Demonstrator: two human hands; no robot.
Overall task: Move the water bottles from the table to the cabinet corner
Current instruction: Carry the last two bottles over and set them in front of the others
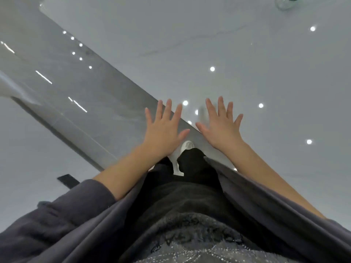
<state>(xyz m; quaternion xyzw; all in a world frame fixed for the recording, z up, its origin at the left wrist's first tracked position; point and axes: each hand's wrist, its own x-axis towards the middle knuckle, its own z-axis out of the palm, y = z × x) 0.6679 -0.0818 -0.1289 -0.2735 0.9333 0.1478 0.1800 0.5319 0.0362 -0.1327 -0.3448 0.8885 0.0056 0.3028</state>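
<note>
Far left: dark grey glossy band [79, 82], running diagonally from the upper left edge down to your feet. Its lower border is a dark line with pale floor [28, 149] below it. Next: small black flat object [68, 180] on that floor, just beside your grey sleeve [76, 202]. Next: your left hand [163, 128], palm down, fingers straight and spread, holding nothing, held out over the band's right-hand edge. Next: white shoe [187, 146], showing between your two wrists, at that same edge. Next: your right hand [221, 128], likewise flat, splayed and empty, above pale floor that stretches broad and open to the right, dotted with round light reflections. Top right corner: clear rounded glass object [284, 4], cut off by the frame edge. You cannot tell whether it is one of the water bottles.
</note>
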